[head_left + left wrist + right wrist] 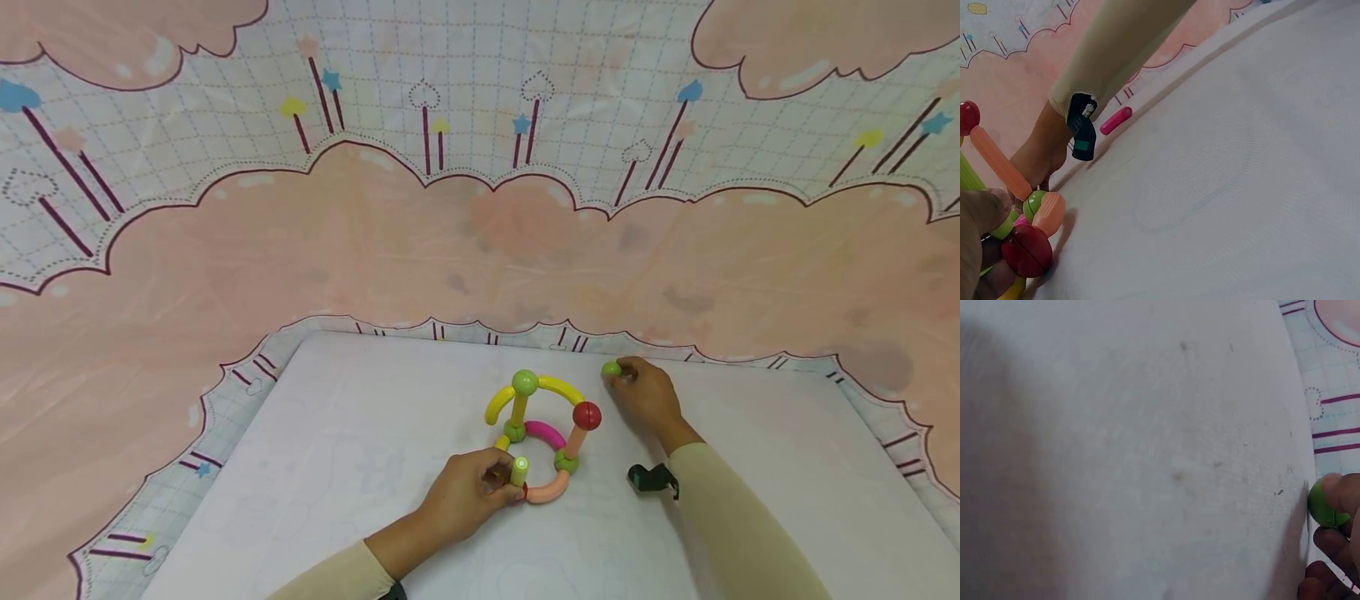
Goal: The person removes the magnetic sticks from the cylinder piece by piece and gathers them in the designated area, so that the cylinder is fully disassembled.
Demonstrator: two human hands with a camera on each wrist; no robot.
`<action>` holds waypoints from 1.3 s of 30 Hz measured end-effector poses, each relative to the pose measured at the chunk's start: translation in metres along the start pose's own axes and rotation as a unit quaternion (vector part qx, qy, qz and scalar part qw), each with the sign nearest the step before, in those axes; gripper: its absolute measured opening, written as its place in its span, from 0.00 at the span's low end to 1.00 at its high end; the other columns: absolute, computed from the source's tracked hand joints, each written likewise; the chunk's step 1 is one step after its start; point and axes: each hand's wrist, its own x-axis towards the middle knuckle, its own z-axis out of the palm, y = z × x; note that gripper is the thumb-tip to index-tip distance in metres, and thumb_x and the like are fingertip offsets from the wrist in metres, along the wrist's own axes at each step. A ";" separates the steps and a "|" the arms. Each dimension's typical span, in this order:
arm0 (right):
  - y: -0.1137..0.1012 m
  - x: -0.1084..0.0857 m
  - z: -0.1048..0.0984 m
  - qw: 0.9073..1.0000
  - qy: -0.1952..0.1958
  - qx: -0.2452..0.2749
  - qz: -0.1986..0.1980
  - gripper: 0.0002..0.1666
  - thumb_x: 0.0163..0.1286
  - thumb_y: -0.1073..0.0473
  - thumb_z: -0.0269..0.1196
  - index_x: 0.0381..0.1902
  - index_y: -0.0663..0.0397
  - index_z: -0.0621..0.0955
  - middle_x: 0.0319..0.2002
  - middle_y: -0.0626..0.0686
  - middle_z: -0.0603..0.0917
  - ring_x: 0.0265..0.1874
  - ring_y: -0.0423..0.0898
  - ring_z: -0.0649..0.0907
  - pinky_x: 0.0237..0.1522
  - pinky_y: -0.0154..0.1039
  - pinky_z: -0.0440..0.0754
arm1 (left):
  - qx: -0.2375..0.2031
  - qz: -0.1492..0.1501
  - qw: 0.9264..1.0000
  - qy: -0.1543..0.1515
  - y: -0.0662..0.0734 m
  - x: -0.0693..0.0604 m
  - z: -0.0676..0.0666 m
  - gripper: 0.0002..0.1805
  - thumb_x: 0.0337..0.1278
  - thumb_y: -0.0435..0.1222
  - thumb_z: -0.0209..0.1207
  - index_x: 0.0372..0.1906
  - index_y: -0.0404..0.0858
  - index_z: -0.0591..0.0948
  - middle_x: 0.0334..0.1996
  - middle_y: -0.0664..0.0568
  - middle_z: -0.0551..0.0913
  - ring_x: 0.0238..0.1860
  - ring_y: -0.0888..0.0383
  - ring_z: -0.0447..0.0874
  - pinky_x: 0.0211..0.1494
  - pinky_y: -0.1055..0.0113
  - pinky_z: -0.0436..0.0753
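Observation:
A toy frame of rods and balls stands on the white table (360, 400). Its lower ring joins green balls with a magenta curved rod (546, 432) and a peach curved rod (549, 489). Upright rods carry a green ball (525, 382) and a red ball (587, 415), linked by a yellow curved rod (561, 387). At the near corner my left hand (467, 493) pinches an upright light green rod (519, 472), just above a lower red ball (1027, 250). Right of the frame, near the table's back edge, my right hand (647, 395) pinches a loose green ball (1322, 503).
A short pink rod (1116, 120) lies on the table beyond the right forearm in the left wrist view. A dark strap piece (651, 478) hangs at the right wrist. Patterned cloth (450, 250) rises behind the table's back edge.

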 end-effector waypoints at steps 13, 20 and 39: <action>0.001 -0.003 -0.001 1.000 -0.007 0.004 0.003 0.37 0.73 0.49 0.64 0.72 0.61 0.69 0.60 0.65 0.78 0.58 0.62 0.76 0.63 0.60 0.75 | -0.001 0.011 1.000 -0.001 -0.003 0.000 0.001 0.12 0.56 0.34 0.74 0.43 0.43 0.84 0.37 0.64 0.85 0.39 0.68 0.83 0.43 0.69 0.85; -0.004 -0.016 -0.010 1.000 -0.003 0.031 0.006 0.34 0.76 0.50 0.61 0.72 0.61 0.68 0.63 0.65 0.77 0.63 0.64 0.74 0.64 0.60 0.74 | 0.013 0.026 1.000 -0.003 -0.002 0.001 0.000 0.12 0.57 0.35 0.74 0.45 0.43 0.85 0.37 0.64 0.86 0.39 0.69 0.82 0.44 0.68 0.85; -0.039 -0.104 -0.051 0.964 0.140 0.102 -0.201 0.18 0.74 0.63 0.63 0.60 0.58 0.79 0.50 0.54 0.86 0.46 0.41 0.80 0.42 0.23 0.75 | 0.121 0.043 0.991 -0.024 -0.002 -0.004 -0.010 0.16 0.56 0.39 0.75 0.49 0.43 0.86 0.46 0.60 0.85 0.46 0.63 0.81 0.50 0.66 0.82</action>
